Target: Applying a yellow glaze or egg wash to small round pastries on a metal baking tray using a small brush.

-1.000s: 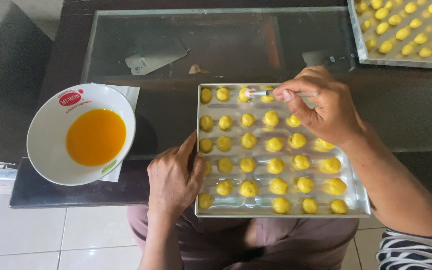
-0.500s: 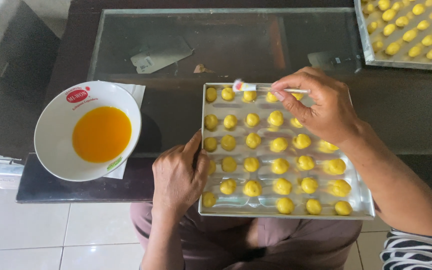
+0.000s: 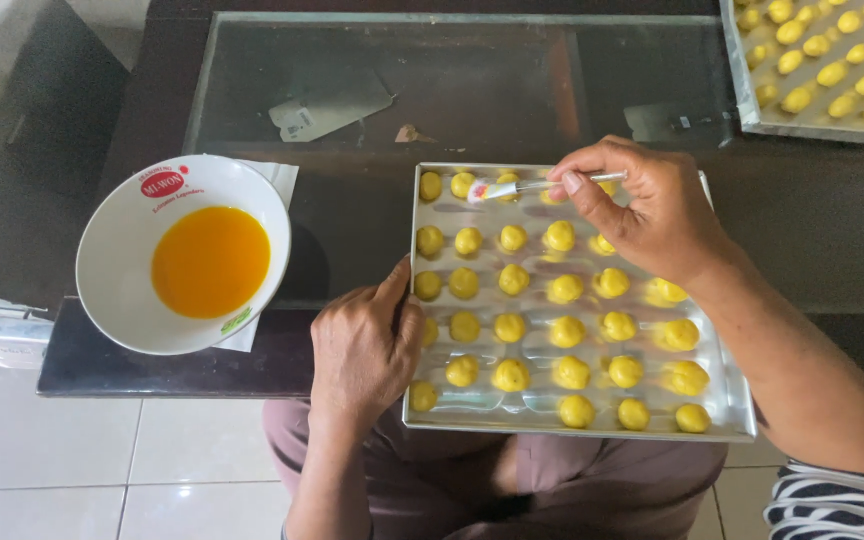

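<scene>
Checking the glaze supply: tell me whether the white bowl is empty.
No, the white bowl holds a pool of orange-yellow liquid in its middle.

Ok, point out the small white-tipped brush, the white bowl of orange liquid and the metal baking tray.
small white-tipped brush (image 3: 482, 190), head view, bristle tip.
white bowl of orange liquid (image 3: 117, 240), head view, bare inner wall.
metal baking tray (image 3: 732, 405), head view, right rim.
</scene>
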